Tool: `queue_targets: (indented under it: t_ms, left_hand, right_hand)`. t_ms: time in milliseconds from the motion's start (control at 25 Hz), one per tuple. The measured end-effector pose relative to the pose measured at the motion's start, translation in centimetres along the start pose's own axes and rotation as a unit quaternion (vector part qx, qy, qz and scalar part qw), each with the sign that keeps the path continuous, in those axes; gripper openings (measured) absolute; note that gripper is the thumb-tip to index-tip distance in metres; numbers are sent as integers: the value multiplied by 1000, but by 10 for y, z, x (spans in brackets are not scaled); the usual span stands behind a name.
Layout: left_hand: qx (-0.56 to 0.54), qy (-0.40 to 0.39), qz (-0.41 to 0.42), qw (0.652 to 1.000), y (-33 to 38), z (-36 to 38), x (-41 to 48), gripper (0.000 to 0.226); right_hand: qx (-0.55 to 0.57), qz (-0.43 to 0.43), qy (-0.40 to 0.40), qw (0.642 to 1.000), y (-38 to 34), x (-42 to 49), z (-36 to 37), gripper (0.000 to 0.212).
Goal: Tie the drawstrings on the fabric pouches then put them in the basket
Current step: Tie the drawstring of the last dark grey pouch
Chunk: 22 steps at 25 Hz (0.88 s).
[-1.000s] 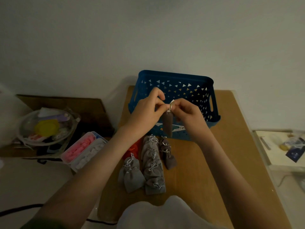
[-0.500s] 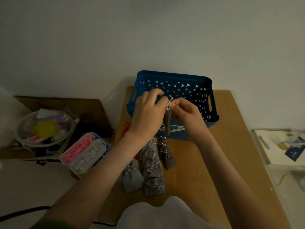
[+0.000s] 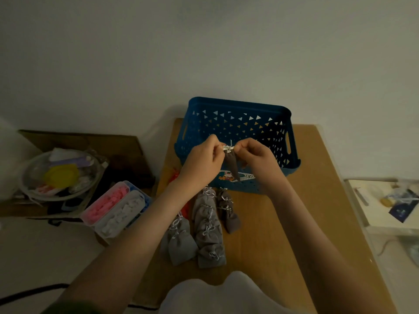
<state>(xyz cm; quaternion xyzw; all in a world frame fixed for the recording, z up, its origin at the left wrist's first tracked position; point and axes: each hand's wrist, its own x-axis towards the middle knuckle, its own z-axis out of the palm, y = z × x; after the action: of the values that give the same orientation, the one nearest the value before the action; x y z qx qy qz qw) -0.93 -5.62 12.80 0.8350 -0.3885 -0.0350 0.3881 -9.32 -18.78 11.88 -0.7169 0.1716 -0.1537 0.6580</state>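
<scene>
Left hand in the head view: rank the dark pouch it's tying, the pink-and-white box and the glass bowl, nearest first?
1. The dark pouch, pinched by the left hand.
2. The pink-and-white box, beside the table's left edge.
3. The glass bowl, far left.

Sits on the head and looks forward and steeply down, wide-angle, onto the bench [image 3: 317,211] from close above its near edge. Catches both forearms from the lower corners of the frame, with the left hand [image 3: 201,163] and right hand [image 3: 257,159] meeting just above centre, before the blue basket [image 3: 238,107]. Fills the upper half of the frame with pale wall [image 3: 204,53].
</scene>
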Motion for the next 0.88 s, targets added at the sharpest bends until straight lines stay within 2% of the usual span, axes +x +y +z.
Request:
queue_targets:
  t_ms: [80,240,360,440,480,560,640,680,760,880]
  left_hand:
    - [8,-25,-36,999,0,-1,10,16]
    - [38,-19,-47,998,-7,-1,27,17]
    - [0,-44,-64,997,-16,2,31,26]
    - [-48,-73,-127,988,-23,5,31,41]
    - [-77,-110,-170,976,-28,7,31,47]
    - [-145,-247,-252,924,-44,13,26,51]
    - [-181,-389,-300,852,-62,21,16,40]
    - [-189,-435,-313,823,-70,27,9,32]
    - [-188,-463,-336,798,-85,44,-4,18]
    - [-159,-375,-375,833,-114,83,-16,39]
  right_hand:
    - [15,16,-21,1000,1,5,-3,14]
    - [-2,61,-96,994,2,18,-7,16]
    - [-26,78,-87,993,10,28,-6,11]
    - [-41,99,-96,990,21,32,-9,15]
    - [-48,111,-110,986,28,34,-11,17]
    - [-51,135,-146,979,42,32,-17,21]
    - [-58,153,-197,967,59,25,-20,24]
    - [-77,164,-229,956,70,19,-21,25]
    - [-125,207,-263,934,99,7,-23,26]
    - [-147,280,-215,924,134,-11,-25,28]
